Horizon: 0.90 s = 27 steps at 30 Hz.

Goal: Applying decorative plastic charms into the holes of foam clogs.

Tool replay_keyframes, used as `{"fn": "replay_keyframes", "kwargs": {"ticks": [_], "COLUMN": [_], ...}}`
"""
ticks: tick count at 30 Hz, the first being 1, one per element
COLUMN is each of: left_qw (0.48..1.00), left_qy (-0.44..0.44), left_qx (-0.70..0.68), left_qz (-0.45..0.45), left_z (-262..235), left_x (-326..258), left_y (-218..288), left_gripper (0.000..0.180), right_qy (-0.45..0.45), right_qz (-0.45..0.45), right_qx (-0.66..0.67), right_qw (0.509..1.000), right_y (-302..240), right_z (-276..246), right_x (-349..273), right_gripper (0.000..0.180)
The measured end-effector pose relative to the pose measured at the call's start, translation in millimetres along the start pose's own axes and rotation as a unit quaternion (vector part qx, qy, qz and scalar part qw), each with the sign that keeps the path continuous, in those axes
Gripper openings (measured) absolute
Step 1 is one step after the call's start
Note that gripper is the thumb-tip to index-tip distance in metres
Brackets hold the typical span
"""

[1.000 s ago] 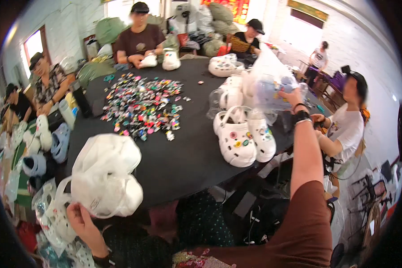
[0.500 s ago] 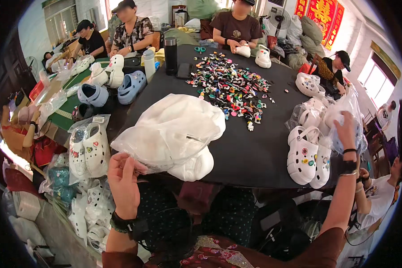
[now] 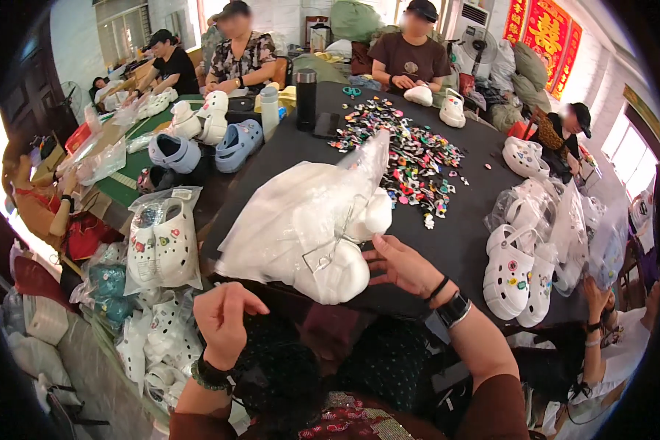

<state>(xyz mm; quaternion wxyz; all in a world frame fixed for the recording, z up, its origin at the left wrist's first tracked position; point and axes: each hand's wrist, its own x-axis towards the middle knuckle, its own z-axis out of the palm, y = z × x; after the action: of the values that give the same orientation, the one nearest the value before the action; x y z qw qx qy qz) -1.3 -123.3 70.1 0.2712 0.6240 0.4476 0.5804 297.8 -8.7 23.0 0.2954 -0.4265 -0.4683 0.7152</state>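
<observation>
In front of me on the black table, white clogs (image 3: 331, 280) lie with their soles partly showing. White wrapping and a clear plastic bag (image 3: 337, 213) cover much of them, and one end of the bag sticks up towards the back. My right hand (image 3: 403, 268) is beside the clogs' right side, fingers spread, with nothing in it. My left hand (image 3: 226, 317) hangs in front of the table edge, below the wrapping's left corner. Its fingers are bent and loosely apart, and I see nothing held.
A heap of colourful shoe charms (image 3: 411, 147) covers the table's middle. Decorated white clogs (image 3: 507, 271) and plastic bags (image 3: 570, 235) crowd the right side, where another person's hand (image 3: 596, 297) reaches in. A bagged pair (image 3: 163, 246) stands at left. A black bottle (image 3: 306, 99) stands behind.
My right hand has come from the bags at right to the clogs in front. My left hand has let go of the bag's edge and dropped lower. The bag's far end now stands up.
</observation>
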Motion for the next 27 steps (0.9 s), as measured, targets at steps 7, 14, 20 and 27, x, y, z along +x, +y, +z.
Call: {"fn": "replay_keyframes", "kwargs": {"ticks": [7, 14, 20, 27], "left_qw": [0.966, 0.967, 0.974, 0.978], "left_qy": [0.230, 0.060, 0.027, -0.002], "left_qx": [0.111, 0.235, 0.214, 0.203], "left_qz": [-0.048, 0.077, 0.062, 0.052], "left_z": [-23, 21, 39, 41], "left_x": [20, 23, 15, 11], "left_y": [-118, -144, -125, -120], "left_gripper": [0.038, 0.058, 0.061, 0.057], "right_qy": [0.061, 0.048, -0.027, 0.180], "right_qz": [-0.064, -0.102, -0.099, -0.120], "right_qx": [0.075, 0.070, 0.242, 0.135], "right_qw": [0.993, 0.991, 0.965, 0.967], "right_y": [-4, 3, 7, 24], "right_z": [37, 45, 24, -7], "right_x": [1, 6, 29, 66], "right_gripper": [0.079, 0.094, 0.058, 0.038]}}
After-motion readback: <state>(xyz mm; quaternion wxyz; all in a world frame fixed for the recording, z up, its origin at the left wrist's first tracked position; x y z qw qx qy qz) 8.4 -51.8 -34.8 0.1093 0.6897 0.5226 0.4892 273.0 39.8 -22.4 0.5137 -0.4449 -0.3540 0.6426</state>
